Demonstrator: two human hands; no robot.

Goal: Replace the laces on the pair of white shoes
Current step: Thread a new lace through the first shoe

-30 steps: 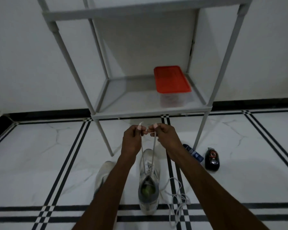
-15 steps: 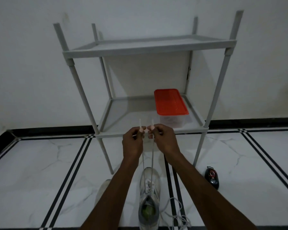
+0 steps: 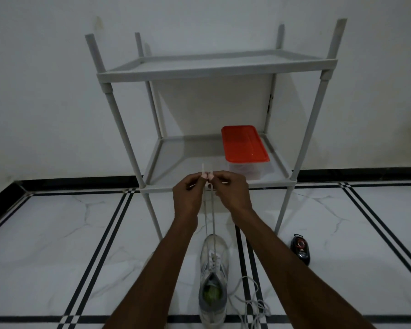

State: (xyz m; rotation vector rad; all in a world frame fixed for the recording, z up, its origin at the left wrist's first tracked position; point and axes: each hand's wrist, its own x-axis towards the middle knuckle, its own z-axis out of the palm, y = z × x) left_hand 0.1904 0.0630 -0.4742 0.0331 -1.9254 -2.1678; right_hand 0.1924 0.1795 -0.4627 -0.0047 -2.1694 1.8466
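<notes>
Shoe (image 3: 213,284): white upper, grey panels round the collar, dark side stripes, green insole visible inside. Lace (image 3: 210,217) running up from it: white, with pale tips. Loose lace (image 3: 252,305) on the floor beside the shoe: white. Floor (image 3: 57,233): white marble-look tile with faint grey veining, crossed by paired black lines forming a grid, small checks where lines meet. Skirting (image 3: 81,180): black. Wall (image 3: 45,91): plain white. Rack (image 3: 214,67): light grey throughout. Box (image 3: 244,167) on lower shelf: clear body, red-orange lid (image 3: 243,143). Small object (image 3: 300,249) at right: black with red markings.
</notes>
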